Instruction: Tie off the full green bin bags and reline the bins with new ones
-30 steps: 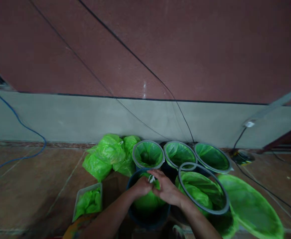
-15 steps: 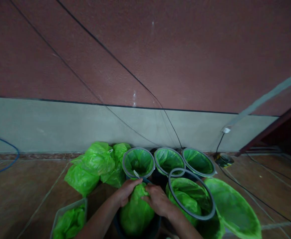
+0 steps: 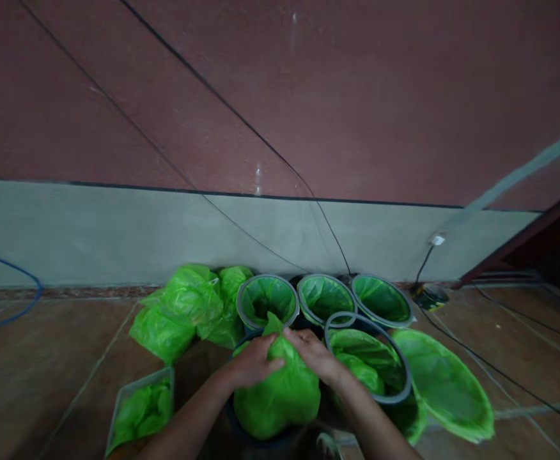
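A full green plastic bag (image 3: 277, 406) bulges at the mouth of a dark bin (image 3: 242, 429) at the bottom centre. My left hand (image 3: 256, 363) closes on the left side of the bag's gathered top. From the right, my right hand (image 3: 311, 352) grips the same top, its fingers near the neck. A loose tip of the bag sticks up between both hands. How far the bag reaches down inside the bin is hidden. Just to the right stands a bin with a loose grey ring (image 3: 407, 377) resting over its green liner (image 3: 364, 370).
Along the wall stand three lined bins, the nearest to the left with a grey rim (image 3: 241, 313). Tied green bags (image 3: 174, 319) are piled left of them. A clear tub (image 3: 117, 409) holds green plastic. A green mesh-like oval (image 3: 445, 383), a can (image 3: 431, 296) and cables lie right.
The bag has risen in the bin and bulges wider at its mouth. My hands have shifted around the gathered top, with its tip now standing up between them. The view has tilted slightly down.
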A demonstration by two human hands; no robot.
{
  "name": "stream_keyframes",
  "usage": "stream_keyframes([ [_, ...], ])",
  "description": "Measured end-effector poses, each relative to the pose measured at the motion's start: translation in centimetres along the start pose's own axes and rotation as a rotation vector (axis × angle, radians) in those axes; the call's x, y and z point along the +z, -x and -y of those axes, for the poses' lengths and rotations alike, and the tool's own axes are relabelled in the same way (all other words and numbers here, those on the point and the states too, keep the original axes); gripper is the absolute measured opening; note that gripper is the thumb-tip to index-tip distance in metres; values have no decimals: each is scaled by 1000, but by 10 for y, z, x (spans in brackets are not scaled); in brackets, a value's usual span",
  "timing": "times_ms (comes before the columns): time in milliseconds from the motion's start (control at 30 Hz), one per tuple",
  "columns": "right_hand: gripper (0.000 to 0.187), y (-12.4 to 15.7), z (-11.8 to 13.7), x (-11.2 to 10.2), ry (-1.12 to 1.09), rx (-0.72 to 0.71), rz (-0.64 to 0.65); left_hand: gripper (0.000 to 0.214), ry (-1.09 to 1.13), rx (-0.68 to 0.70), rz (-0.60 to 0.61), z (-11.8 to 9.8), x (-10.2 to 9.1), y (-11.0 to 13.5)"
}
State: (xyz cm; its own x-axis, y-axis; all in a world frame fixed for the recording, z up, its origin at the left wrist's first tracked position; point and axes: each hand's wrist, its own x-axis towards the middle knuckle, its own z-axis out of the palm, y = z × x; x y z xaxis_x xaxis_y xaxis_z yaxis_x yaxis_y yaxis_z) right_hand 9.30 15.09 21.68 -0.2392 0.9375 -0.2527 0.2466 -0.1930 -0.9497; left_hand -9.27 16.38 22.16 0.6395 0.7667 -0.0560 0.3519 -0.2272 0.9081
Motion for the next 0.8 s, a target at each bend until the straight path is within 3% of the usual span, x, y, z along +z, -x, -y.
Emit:
stream_keyframes([
  [67, 60, -2, 3, -5, 40, -44, -151, 19, -8, -33, -48, 8, 6, -4],
  [167, 50, -2, 9, -11, 163, -209, -327, 28, 108, -94, -130, 15, 10, -8],
  [233, 52, 4, 15, -11, 265, -283, -270, 30, 248, -170, -202, 14, 9, -8],
  [367, 75, 20, 22, 6, 460, -320, -86, 32, 515, -341, -355, 2, 6, -7],
  [467, 83, 25, 21, 22, 455, -284, -45, 36, 684, -392, -401, -6, 6, -5],
  [533, 79, 26, 20, 29, 398, -247, 16, 39, 741, -420, -397, -10, 5, -2],
  [667, 44, 20, 20, 30, 266, -219, 66, 51, 522, -372, -342, -27, -10, 15],
  [733, 35, 14, 22, 29, 142, -191, 44, 53, 303, -271, -336, -39, -30, 30],
  [800, 37, 4, 30, 29, 44, -143, -42, 48, 183, -170, -441, -44, -60, 52],
])
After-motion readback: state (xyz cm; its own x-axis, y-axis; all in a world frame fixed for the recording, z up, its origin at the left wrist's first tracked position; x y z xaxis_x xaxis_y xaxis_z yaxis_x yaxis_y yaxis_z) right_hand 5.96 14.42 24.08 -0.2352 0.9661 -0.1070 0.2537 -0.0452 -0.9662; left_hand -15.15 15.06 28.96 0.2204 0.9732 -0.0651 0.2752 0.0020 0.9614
